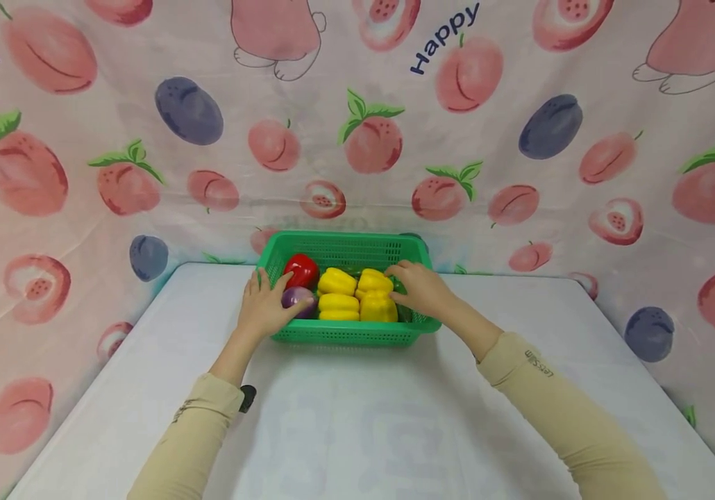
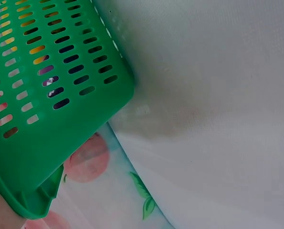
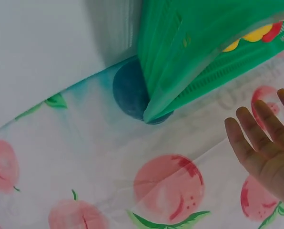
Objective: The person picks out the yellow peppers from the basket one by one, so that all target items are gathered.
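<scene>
A green plastic basket (image 1: 345,328) holds a red bell pepper (image 1: 303,269), a round purple vegetable (image 1: 298,300) and several yellow bell peppers (image 1: 377,305). Something dark green (image 1: 404,311) lies at its right end, partly hidden. My left hand (image 1: 262,305) is at the basket's left end, fingers spread, thumb reaching over the purple vegetable. Only a bit of that hand (image 2: 0,210) shows beside the rim in the left wrist view. Above the basket's right end is my right hand (image 1: 423,288), nearest the yellow peppers. Its fingers (image 3: 249,121) look straight and apart in the right wrist view.
The basket stands at the far side of a white-covered table (image 1: 357,417), close to a fruit-printed cloth backdrop (image 1: 357,187). The cloth also hangs along the left and right sides. A dark band sits on the left wrist (image 1: 248,398).
</scene>
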A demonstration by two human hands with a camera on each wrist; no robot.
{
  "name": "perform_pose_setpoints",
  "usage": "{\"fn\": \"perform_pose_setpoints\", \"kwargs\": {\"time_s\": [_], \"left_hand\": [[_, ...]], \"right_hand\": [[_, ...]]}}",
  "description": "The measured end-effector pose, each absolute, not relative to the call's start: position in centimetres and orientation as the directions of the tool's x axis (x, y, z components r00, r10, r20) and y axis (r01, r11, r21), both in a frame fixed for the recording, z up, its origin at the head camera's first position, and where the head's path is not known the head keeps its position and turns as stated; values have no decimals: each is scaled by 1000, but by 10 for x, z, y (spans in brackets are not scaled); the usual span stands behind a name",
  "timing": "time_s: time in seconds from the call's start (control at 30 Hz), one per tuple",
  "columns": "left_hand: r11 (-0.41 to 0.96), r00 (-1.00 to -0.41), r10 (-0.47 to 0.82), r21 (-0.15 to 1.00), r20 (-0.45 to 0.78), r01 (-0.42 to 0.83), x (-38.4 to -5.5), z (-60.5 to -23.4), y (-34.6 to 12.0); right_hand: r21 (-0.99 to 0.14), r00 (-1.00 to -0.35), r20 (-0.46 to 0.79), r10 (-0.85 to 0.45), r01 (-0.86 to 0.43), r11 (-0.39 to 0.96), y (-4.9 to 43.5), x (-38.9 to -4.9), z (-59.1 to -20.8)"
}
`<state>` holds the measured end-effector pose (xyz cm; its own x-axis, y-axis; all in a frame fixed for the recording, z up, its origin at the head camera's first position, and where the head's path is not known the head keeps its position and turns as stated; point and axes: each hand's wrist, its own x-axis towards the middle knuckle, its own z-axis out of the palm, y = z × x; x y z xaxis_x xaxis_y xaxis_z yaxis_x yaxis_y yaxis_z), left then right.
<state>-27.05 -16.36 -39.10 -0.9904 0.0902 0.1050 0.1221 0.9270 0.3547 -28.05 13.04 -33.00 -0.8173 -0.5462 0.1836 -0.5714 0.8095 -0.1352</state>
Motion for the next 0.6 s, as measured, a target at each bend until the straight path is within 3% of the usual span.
{"fn": "perform_pose_setpoints", "kwargs": {"time_s": [0.6], "left_hand": [[937,-992,83,332,92,109,-271,-391,-163]], "right_hand": [[-97,-808,-73,-585,-578,811,120,-308,-332]]}}
